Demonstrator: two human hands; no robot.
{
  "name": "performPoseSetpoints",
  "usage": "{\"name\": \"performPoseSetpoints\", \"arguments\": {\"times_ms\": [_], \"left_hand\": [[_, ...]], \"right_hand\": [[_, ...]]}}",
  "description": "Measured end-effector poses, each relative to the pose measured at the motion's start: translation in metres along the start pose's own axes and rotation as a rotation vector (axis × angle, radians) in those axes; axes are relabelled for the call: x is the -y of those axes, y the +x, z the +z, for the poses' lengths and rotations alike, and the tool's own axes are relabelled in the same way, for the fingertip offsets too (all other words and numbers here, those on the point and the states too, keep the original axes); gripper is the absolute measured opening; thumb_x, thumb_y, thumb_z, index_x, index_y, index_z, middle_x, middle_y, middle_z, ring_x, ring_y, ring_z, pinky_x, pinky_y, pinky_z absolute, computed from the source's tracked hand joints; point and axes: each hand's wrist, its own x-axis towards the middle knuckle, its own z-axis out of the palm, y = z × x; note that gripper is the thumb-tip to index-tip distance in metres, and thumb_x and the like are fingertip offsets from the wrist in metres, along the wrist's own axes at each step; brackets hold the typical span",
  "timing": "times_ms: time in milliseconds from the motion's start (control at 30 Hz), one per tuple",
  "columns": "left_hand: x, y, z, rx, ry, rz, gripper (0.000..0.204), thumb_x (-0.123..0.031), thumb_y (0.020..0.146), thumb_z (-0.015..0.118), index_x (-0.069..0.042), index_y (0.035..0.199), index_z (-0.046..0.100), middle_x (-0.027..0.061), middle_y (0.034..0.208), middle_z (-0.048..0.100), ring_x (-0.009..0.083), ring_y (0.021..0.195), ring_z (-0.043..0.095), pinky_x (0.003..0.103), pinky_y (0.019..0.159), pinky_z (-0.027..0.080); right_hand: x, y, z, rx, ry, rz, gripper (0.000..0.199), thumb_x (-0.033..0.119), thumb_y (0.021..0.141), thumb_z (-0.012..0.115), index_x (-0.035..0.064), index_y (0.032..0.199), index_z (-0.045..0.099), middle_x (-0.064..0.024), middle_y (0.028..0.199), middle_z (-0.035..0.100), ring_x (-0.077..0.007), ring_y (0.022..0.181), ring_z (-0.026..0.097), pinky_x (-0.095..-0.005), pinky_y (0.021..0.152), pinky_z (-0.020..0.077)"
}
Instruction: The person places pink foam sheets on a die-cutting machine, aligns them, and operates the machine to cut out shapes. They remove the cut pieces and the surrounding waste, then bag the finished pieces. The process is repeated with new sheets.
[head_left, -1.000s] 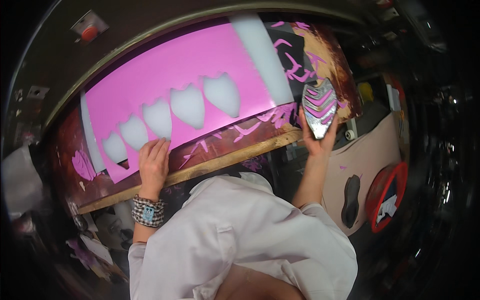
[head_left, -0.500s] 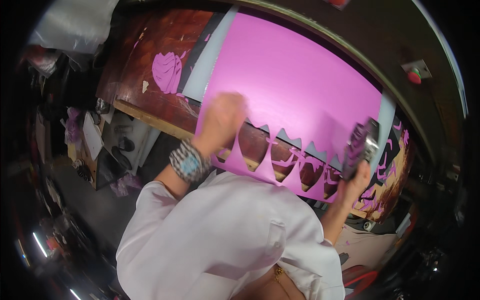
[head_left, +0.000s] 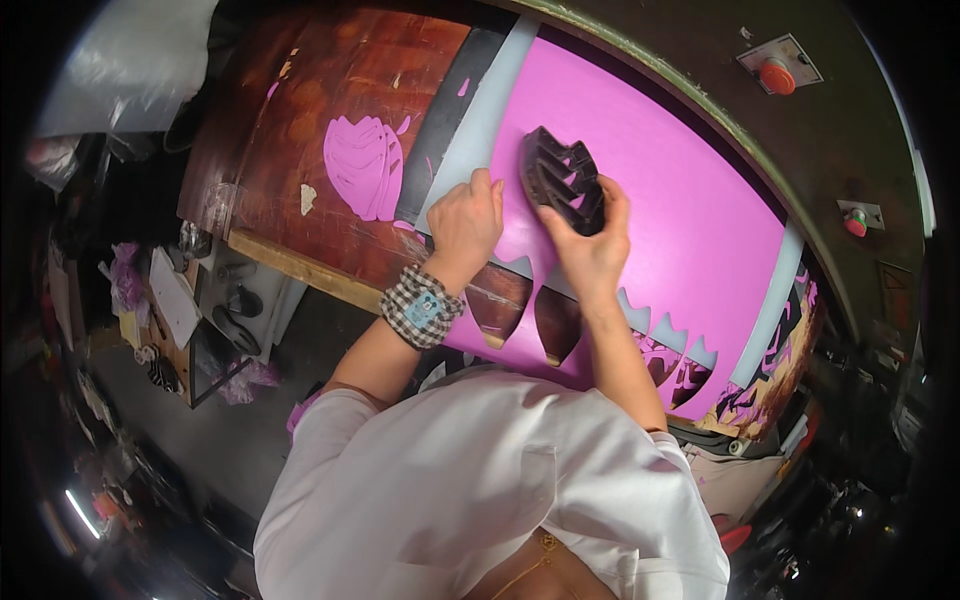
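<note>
A dark leaf-shaped cutting die (head_left: 562,180) with inner blades is in my right hand (head_left: 595,240), its fingers and thumb gripping the near end over the pink sheet (head_left: 660,170). My left hand (head_left: 465,225) is curled closed at the sheet's left edge, on the pale board (head_left: 480,125); whether it pinches anything is hidden. Pointed cut-outs run along the sheet's near edge, leaving a strip with thin bridges that hangs over the table's front. To the left lies a small stack of cut pink leaf pieces (head_left: 362,168).
The worn reddish-brown table (head_left: 270,170) has a wooden front rail (head_left: 300,268). Pink scraps (head_left: 745,400) litter its right end. Beyond the sheet stands a green machine beam (head_left: 690,90) with red buttons (head_left: 776,76). A side shelf (head_left: 262,305) holding tools is at the left.
My right hand has carried the cutting die leftward from the sheet's right edge to its left part. The sheet appears further right in view. My left hand stays near its left edge.
</note>
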Motion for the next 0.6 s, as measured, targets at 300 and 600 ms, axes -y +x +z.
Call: {"name": "performPoseSetpoints", "arguments": {"times_ms": [300, 600], "left_hand": [[-0.001, 0.001, 0.003, -0.123, -0.016, 0.067, 0.017, -0.02, 0.091, 0.058, -0.008, 0.081, 0.055, 0.0103, 0.057, 0.058, 0.03, 0.054, 0.061, 0.042, 0.048, 0.047], [0.012, 0.003, 0.004, -0.127, -0.053, 0.072, 0.022, -0.027, 0.095, 0.049, -0.01, 0.087, 0.061, 0.0183, 0.066, 0.064, 0.039, 0.06, 0.064, 0.052, 0.056, 0.049]], "right_hand": [[0.01, -0.014, 0.039, -0.172, -0.317, -0.336, 0.079, 0.026, 0.068, 0.085, -0.0049, 0.128, 0.044, -0.0238, 0.118, 0.057, -0.0402, 0.097, 0.063, -0.0415, 0.077, 0.0544], [-0.045, -0.055, -0.067, -0.292, -0.205, -0.262, 0.072, 0.022, 0.076, 0.079, -0.003, 0.135, 0.044, -0.026, 0.132, 0.051, -0.0382, 0.123, 0.05, -0.0428, 0.104, 0.0421]]}}
